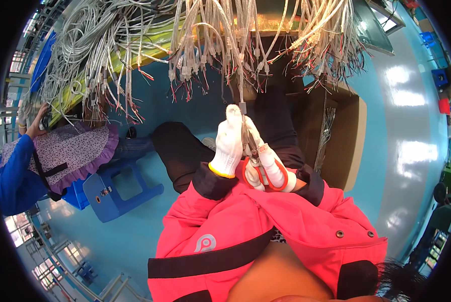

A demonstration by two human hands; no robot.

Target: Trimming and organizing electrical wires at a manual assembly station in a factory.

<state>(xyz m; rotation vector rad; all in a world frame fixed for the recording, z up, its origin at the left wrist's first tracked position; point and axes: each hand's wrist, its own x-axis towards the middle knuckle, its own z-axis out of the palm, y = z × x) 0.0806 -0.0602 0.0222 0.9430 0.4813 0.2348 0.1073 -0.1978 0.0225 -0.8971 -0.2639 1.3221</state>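
My left hand [227, 144], in a white knit glove with a yellow cuff edge, is closed on a clear-jacketed cable [241, 91] that hangs from the bundle above. A dark grey sleeve [243, 107] sits on this cable just over my fingers. Red-handled scissors [284, 177] are gripped in my right hand [270, 163], whose fingers look wrapped in white. The dark blades point up along the cable, beside my left hand. Whether they touch the cable I cannot make out.
Bundles of clear cables [205, 45] with bare red and black wire ends hang over a yellow-green table edge [157, 53]. An open cardboard box [353, 136] with more cables stands at right. At left, a co-worker in blue sleeves [15, 171] sits by a blue stool [102, 199].
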